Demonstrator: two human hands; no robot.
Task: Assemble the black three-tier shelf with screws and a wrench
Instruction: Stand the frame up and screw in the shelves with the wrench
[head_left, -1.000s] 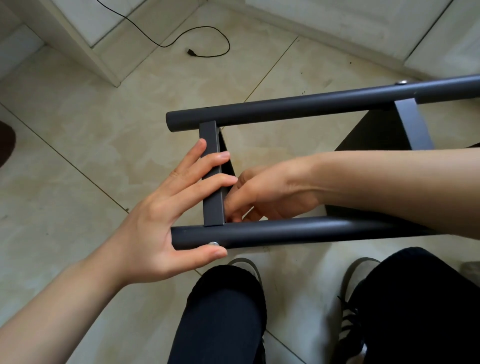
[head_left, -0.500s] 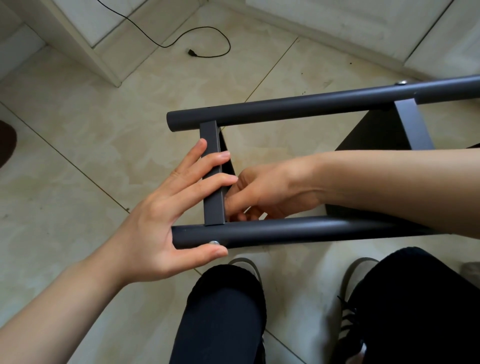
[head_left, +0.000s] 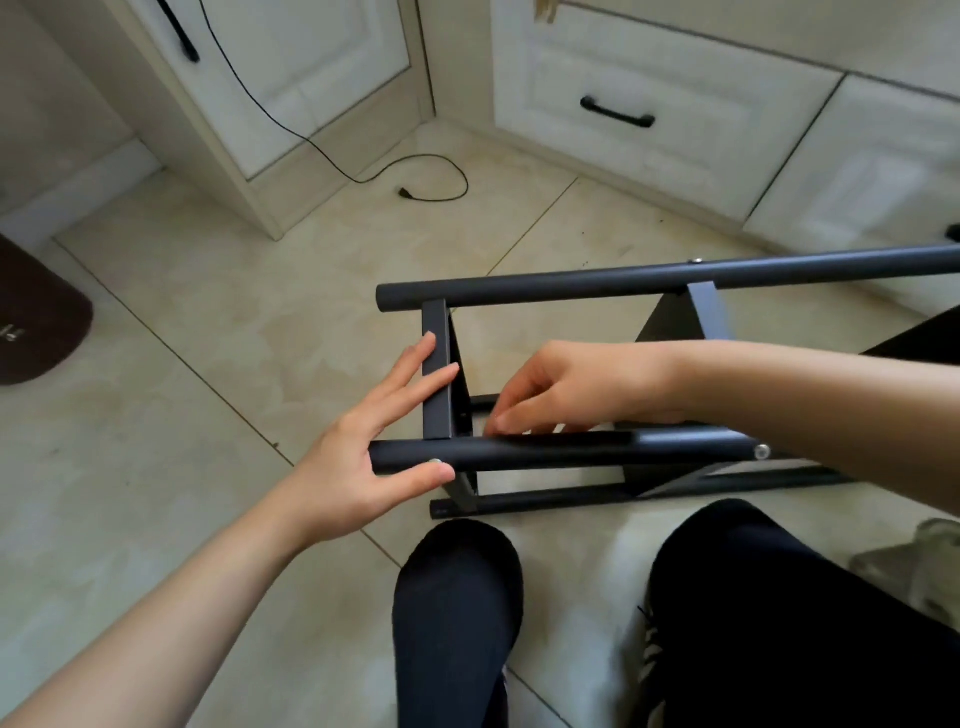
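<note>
The black shelf frame lies on its side on the tiled floor in front of my knees. Its near tube and far tube are joined by a flat crossbar. My left hand braces the frame's end, fingers spread flat on the crossbar and thumb against the near tube beside a silver screw head. My right hand reaches over from the right, fingertips curled down just behind the near tube. What they hold, if anything, is hidden. A second screw head shows further along the tube.
White cabinets with a black drawer handle stand behind. A black cable trails over the floor, and a brown mat lies at the left. A lower frame tube rests on the tiles near my dark-trousered knees.
My head has lifted, so more floor and the cabinets show. My right hand has risen a little behind the near tube. The left hand stays braced in the same spot.
</note>
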